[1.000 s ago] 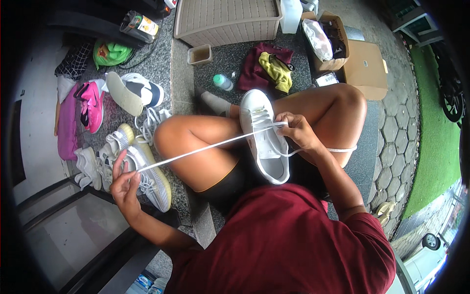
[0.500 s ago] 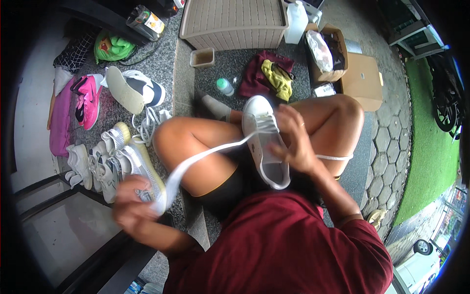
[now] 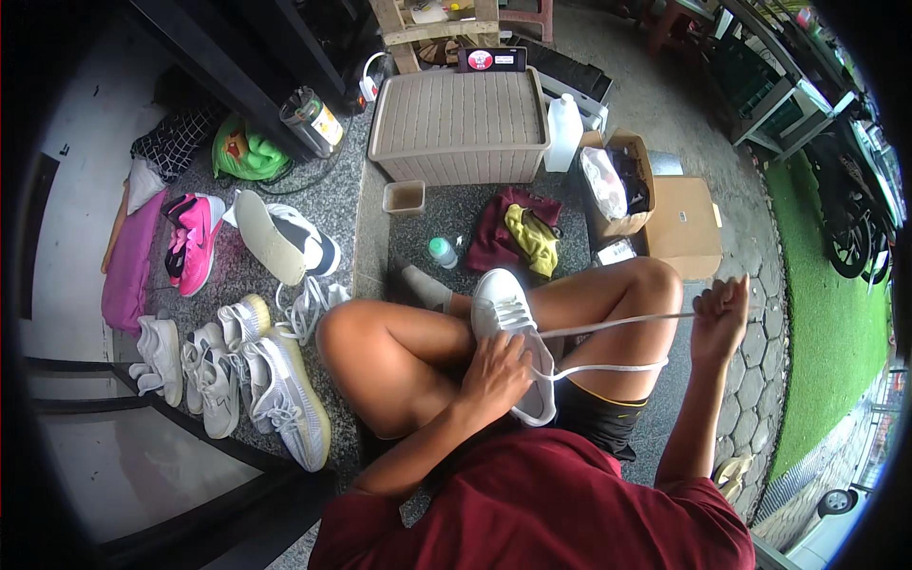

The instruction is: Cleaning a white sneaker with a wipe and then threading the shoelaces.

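Observation:
A white sneaker (image 3: 500, 291) rests in my lap, its toe pointing away from me and its upper eyelets laced. My left hand (image 3: 496, 376) grips it around the tongue and the opening, fingers bent over the upper and covering part of the lacing. Out to the right, above the paving, my right hand (image 3: 722, 315) is closed in a fist around a white shoelace (image 3: 622, 323). That lace runs taut from the sneaker across my thigh. A second, slack length of lace loops over the same leg.
Several shoes stand at left, including a grey knit sneaker (image 3: 285, 399) and pink sneakers (image 3: 195, 242). Ahead are a small bottle (image 3: 442, 252), maroon and yellow cloths (image 3: 532, 242), a shallow tub (image 3: 405, 198), a lidded beige bin (image 3: 459, 123), a jug (image 3: 563, 133) and cardboard boxes (image 3: 684, 228).
My left hand came from the far left, where it was pulling a lace, to the sneaker. My right hand left the sneaker and drew a lace out rightward. The view tilted up.

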The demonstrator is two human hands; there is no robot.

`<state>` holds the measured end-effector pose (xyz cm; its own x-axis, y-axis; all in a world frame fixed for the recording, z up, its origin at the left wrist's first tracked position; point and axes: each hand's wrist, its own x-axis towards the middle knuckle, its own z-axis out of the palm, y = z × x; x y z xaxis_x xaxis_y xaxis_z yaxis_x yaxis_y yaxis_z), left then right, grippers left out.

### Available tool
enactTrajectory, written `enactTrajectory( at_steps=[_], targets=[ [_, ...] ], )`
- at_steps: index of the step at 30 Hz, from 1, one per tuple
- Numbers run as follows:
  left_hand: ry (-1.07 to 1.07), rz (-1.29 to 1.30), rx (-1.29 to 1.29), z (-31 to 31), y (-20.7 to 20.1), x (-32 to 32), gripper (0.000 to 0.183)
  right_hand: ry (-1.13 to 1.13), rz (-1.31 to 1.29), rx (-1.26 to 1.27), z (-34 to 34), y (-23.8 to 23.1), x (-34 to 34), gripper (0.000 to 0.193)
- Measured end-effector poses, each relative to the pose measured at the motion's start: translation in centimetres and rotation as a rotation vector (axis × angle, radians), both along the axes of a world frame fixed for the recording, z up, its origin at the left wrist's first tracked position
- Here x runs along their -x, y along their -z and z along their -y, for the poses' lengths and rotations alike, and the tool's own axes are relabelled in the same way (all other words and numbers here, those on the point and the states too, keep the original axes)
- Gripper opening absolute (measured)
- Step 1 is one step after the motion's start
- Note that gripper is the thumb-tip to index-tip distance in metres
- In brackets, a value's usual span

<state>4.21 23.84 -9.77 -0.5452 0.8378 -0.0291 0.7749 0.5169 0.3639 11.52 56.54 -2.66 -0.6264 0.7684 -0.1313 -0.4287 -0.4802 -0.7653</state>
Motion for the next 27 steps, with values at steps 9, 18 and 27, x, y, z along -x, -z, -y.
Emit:
enactTrajectory(
  at_steps=[9, 18, 27],
  targets=[
    [0.031, 0.022, -0.269, 0.4, 0.1, 0.0, 0.005, 0.046, 0.156, -0.148, -0.3, 3.6, -0.1, 0.039],
    [-0.355, 1.278, -0.681, 8.7, -1.7, 1.8, 0.016, -0.847, 0.963, -0.929, -3.3, 0.6, -3.2, 0.034],
    [-0.409, 1.379, -0.897, 7.4, -2.7, 0.6, 0.018, -0.488, 0.523, -1.532, 5.4, 0.3, 0.9, 0.041]
  ],
)
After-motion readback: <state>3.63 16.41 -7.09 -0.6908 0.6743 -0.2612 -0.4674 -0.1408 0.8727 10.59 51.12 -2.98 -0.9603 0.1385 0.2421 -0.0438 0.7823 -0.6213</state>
